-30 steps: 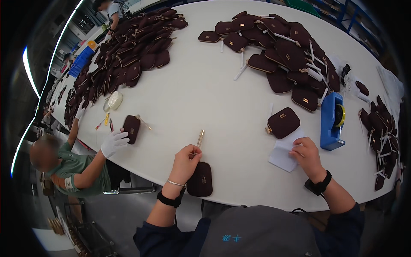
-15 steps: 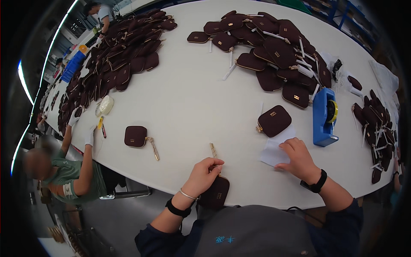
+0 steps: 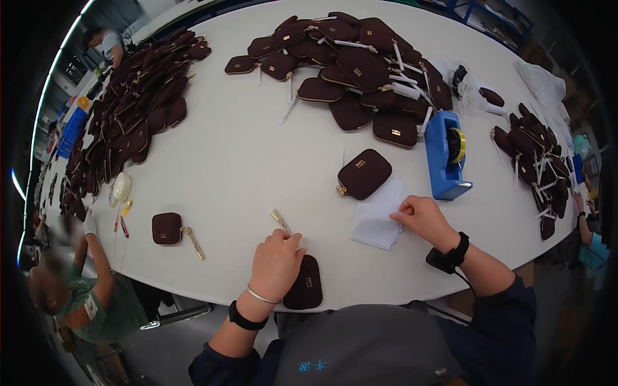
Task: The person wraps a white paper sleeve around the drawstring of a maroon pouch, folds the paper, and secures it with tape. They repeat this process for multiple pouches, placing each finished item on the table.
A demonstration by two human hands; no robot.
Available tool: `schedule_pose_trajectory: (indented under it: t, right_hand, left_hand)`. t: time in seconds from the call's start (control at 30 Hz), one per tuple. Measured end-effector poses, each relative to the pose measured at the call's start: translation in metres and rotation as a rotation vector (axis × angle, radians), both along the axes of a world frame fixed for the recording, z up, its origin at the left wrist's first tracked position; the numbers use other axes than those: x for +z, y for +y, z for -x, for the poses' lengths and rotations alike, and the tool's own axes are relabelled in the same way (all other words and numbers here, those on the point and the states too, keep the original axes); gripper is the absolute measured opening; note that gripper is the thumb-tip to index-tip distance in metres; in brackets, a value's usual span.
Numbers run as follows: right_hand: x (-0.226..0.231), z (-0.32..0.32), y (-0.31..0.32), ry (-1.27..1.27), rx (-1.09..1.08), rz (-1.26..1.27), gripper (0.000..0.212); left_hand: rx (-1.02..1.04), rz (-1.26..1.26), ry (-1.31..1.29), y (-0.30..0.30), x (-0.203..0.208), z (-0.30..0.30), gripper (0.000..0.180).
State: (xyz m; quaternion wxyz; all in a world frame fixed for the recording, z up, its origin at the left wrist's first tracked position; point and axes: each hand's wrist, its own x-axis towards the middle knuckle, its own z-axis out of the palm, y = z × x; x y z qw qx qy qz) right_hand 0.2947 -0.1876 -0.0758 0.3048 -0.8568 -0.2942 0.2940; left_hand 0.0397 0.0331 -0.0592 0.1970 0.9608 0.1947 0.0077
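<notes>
My left hand [image 3: 277, 260] is closed, knuckles up, around the strap of a dark burgundy zip pouch [image 3: 304, 284] at the table's near edge. Beyond its fingers sticks out the strap's gold-toned end [image 3: 280, 220]. My right hand [image 3: 425, 222] pinches the right edge of a thin white paper sheet [image 3: 380, 219], which lies on the table. A second burgundy pouch [image 3: 365, 174] rests partly over the sheet's far end. To the left, a third pouch [image 3: 167, 229] lies flat with its strap [image 3: 194, 244] stretched out.
A blue tape dispenser [image 3: 444, 157] stands right of the sheet. Large piles of pouches cover the far middle [image 3: 364, 69] and far left [image 3: 138, 106]; a smaller pile [image 3: 531, 154] lies at right. A co-worker [image 3: 90, 289] sits on the left, near small tools [image 3: 124, 219].
My right hand has gone from spread fingers to a pinch on the sheet's edge. My left hand has rolled knuckles-up over the strap. The whole view has shifted.
</notes>
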Motion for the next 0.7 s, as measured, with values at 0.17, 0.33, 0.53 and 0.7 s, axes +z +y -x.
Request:
schedule_pose_trajectory:
  t: [0.17, 0.33, 0.53, 0.7]
  right_hand:
    - [-0.001, -0.011, -0.001, 0.271, -0.12, 0.071, 0.042]
    - [-0.011, -0.014, 0.002, 0.34, -0.132, 0.036, 0.039]
    - [-0.018, -0.018, 0.0, 0.367, -0.177, -0.066, 0.034]
    - [-0.023, -0.021, -0.003, 0.317, -0.167, -0.105, 0.035]
  left_hand:
    - [-0.188, 0.211, -0.072, -0.015, 0.005, -0.061, 0.025]
    - [-0.201, 0.409, 0.08, -0.016, -0.033, -0.111, 0.027]
    - [-0.186, 0.303, 0.065, -0.024, -0.025, -0.114, 0.026]
    - [-0.235, 0.207, 0.018, -0.033, -0.019, -0.108, 0.026]
